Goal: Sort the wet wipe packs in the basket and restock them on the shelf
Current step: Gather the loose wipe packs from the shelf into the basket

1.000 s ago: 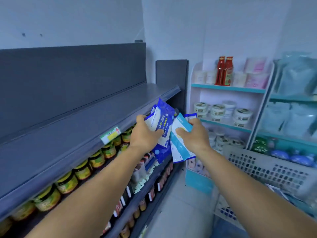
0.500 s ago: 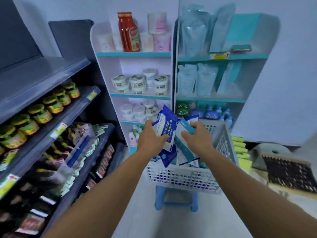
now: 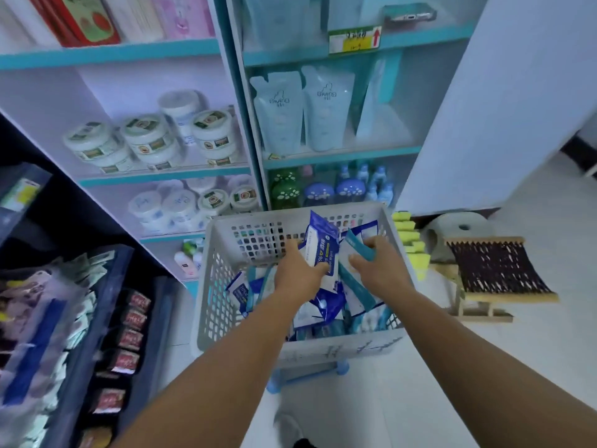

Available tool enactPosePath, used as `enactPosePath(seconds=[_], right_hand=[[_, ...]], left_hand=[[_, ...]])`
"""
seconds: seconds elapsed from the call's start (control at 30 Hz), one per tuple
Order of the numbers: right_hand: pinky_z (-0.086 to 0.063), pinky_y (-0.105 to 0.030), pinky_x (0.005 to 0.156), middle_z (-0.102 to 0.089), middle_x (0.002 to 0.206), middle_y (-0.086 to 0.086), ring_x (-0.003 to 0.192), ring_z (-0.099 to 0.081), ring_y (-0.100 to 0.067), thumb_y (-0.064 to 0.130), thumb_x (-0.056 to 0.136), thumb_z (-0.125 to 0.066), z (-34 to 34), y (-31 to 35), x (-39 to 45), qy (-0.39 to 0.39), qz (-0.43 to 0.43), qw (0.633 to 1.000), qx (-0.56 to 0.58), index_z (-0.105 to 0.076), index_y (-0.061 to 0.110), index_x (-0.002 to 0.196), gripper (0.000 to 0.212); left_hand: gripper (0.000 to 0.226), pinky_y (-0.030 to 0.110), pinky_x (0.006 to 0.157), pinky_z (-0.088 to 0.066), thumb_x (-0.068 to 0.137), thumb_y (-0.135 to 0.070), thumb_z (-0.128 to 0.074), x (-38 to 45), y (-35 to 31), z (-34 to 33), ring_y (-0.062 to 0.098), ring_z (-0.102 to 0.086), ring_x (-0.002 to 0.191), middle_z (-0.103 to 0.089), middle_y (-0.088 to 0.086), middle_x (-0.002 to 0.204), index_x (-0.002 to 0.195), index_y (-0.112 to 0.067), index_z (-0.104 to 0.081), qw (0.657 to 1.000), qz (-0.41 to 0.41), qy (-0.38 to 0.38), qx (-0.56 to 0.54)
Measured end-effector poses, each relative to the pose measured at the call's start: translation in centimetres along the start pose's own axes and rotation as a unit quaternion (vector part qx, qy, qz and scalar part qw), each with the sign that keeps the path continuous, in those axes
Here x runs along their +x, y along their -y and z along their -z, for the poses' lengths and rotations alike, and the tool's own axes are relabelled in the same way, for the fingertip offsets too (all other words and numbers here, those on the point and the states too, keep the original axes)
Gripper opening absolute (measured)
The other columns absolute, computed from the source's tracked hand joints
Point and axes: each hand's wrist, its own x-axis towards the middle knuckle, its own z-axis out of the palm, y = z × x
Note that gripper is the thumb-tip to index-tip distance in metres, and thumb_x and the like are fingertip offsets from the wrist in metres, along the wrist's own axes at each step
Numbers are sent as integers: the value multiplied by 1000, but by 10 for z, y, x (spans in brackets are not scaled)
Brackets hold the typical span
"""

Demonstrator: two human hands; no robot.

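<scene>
Both arms reach over the near wall of the basket [image 3: 206,305], which sits on a blue stand on the floor. Left hand [image 3: 298,273] grips a dark-blue wet wipe pack [image 3: 321,244], upright, above the pile. Right hand [image 3: 378,266] holds a white-and-teal pack [image 3: 353,253], just beside the first, the two touching.

Loose packs [image 3: 245,289] lie jumbled below, mostly toward the basket's near and left side.

Risks, my judgement:
- glossy film; a thumb-and-finger hold could slip
- the two types mixing again if either drops into the pile
- basket perched on its stand; leaning on a wall could tip it

Far: teal shelves [image 3: 336,156] hold pouches and jars
</scene>
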Motion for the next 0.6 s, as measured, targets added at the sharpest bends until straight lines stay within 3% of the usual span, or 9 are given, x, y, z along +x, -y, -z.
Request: enactPosePath(seconds=[0.17,0.3,0.4,0.47,0.53,0.6], right_hand=[[-39,-29,68,-59,104,-6,82,-56,-19,24,89,-63,-33,-33,42,10,-44,998,-33,-50,18,100,18],[-44,-32,66,-61,100,-6,79,-59,-20,24,90,-62,-52,-57,68,28,-73,996,-34,-50,18,100,16],[-42,-29,60,-61,92,-3,72,-57,-17,24,92,-60,-64,-73,89,53,-82,994,-48,-52,14,109,21],[-43,-28,59,-59,97,0,71,-57,-14,21,94,-57,-71,-82,101,111,-93,987,-77,-49,16,125,32],[-50,-34,81,-49,134,-5,102,-60,-24,21,94,-55,-79,-89,110,169,-95,972,-135,-36,22,142,52],[-36,-43,108,-17,159,-2,138,-33,-30,27,95,-53,-84,-92,117,211,-68,951,-216,-18,27,151,67]], left_hand=[[53,30,70,-48,86,-23,-69,51,26,-28,17,-57,84,-60,4,112,126,-16,-36,998,42,48,4],[50,26,61,-48,87,-20,-67,80,48,-52,17,-58,82,-61,5,112,126,-13,-37,995,73,73,-11],[50,34,76,-52,89,-20,-65,103,65,-69,20,-61,91,-61,8,120,130,-11,-37,991,91,94,-24],[58,37,92,-49,92,-23,-62,115,79,-77,25,-57,112,-52,11,136,140,-10,-34,987,100,122,11],[71,38,104,-40,93,-28,-60,124,90,-80,29,-41,132,-33,12,151,151,-13,-20,981,115,140,75],[78,39,108,-35,95,-30,-57,129,100,-81,28,-29,140,-20,11,157,153,-18,-7,975,122,147,114]])
